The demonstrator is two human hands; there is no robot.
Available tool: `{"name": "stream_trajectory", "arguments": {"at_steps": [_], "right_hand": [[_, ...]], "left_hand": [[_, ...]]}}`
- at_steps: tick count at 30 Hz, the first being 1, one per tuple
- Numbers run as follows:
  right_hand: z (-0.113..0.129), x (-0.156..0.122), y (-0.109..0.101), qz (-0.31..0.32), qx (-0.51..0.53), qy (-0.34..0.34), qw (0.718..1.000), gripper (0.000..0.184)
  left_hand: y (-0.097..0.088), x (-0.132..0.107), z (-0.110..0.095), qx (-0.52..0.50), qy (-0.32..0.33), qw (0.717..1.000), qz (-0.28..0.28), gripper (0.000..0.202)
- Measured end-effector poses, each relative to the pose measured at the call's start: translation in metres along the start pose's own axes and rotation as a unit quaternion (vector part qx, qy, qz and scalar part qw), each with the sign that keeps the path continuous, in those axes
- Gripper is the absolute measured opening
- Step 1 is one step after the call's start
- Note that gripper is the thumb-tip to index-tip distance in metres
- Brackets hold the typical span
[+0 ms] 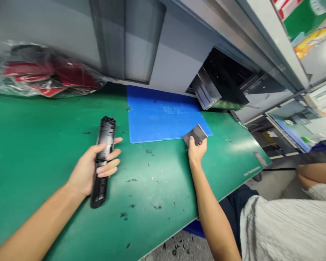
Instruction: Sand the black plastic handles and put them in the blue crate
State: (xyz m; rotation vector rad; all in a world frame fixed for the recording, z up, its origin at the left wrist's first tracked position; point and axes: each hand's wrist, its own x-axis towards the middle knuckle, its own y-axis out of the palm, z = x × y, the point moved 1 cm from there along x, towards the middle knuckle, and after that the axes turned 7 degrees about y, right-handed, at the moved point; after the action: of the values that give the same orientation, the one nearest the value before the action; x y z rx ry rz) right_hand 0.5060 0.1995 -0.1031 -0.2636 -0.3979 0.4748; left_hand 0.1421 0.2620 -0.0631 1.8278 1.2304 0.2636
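My left hand [93, 168] wraps around a long black ribbed plastic housing [105, 127], which lies lengthwise across the palm with its lower end [97, 194] close to the green bench mat [43, 145]. My right hand [197, 150] pinches a small flat dark grey piece [195, 135] by its lower edge. That piece overlaps the near corner of a blue mat [163, 112] with white characters printed on it. Both hands are over the green mat, and the fingers hide part of the housing.
Dark specks and scraps [131, 180] are scattered on the green mat. A clear bag with red and black contents [45, 76] lies at the far left. A black metal rack [217, 85] sits at the far edge. A person in a pale shirt [288, 228] is at lower right.
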Motion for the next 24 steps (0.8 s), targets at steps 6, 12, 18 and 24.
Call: {"name": "stream_trajectory", "arguments": {"at_steps": [6, 12, 18, 24], "right_hand": [[-0.003, -0.002, 0.003, 0.017, -0.058, -0.002, 0.998, 0.03], [0.006, 0.001, 0.001, -0.041, -0.004, 0.013, 0.999, 0.033], [0.005, 0.0, -0.052, -0.089, 0.022, 0.038, 0.995, 0.034], [0.022, -0.099, -0.187, -0.114, -0.039, 0.007, 0.993, 0.03]], "left_hand": [[0.002, 0.001, 0.0, 0.058, 0.015, 0.998, -0.008, 0.031], [0.002, 0.004, 0.002, 0.073, -0.003, 0.997, 0.039, 0.03], [-0.004, 0.013, 0.002, 0.049, -0.021, 0.995, 0.081, 0.023], [-0.008, 0.021, 0.006, 0.012, -0.021, 0.997, 0.08, 0.016]]}}
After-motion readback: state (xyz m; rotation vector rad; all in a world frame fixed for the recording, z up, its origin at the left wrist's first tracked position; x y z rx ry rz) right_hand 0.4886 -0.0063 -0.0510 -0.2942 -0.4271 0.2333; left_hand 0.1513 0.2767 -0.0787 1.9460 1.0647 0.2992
